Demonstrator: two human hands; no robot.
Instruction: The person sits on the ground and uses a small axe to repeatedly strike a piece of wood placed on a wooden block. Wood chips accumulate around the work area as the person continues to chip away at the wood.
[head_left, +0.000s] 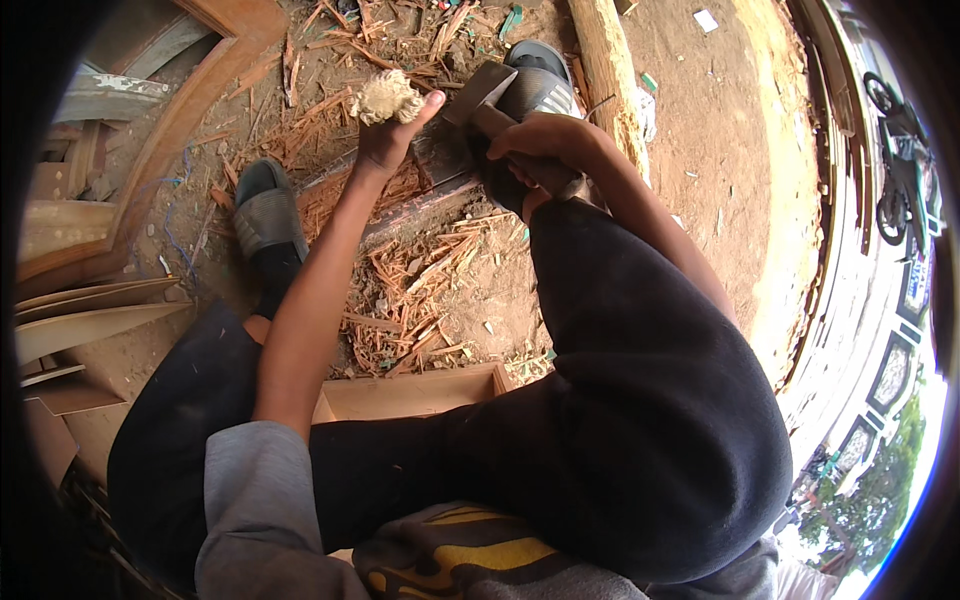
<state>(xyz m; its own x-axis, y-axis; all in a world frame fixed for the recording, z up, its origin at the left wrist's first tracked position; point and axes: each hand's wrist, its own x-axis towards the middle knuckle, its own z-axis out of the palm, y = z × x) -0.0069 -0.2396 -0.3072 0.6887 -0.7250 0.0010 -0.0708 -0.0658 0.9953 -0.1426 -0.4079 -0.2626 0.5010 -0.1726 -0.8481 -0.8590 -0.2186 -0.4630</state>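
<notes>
My left hand (392, 138) is closed round an upright wooden handle (387, 97) with a pale, frayed, mushroomed end. The thumb sticks out to the right, and the tool's lower part is hidden below the fist. Under that hand lies a reddish-brown wooden beam (405, 195) with a rough, splintered hollow. My right hand (545, 155) grips a hatchet (481, 92) by its wooden handle, just above my right foot. Its broad grey metal head points up and left, apart from the frayed handle.
Wood chips (410, 300) litter the dirt ground. Dark sandals (268, 220) are on my feet, either side of the beam. A wooden frame (165, 150) stands at left, a pale log (608, 75) lies at upper right. A wooden box-like piece (420, 392) is beneath my legs. Motorbikes are far right.
</notes>
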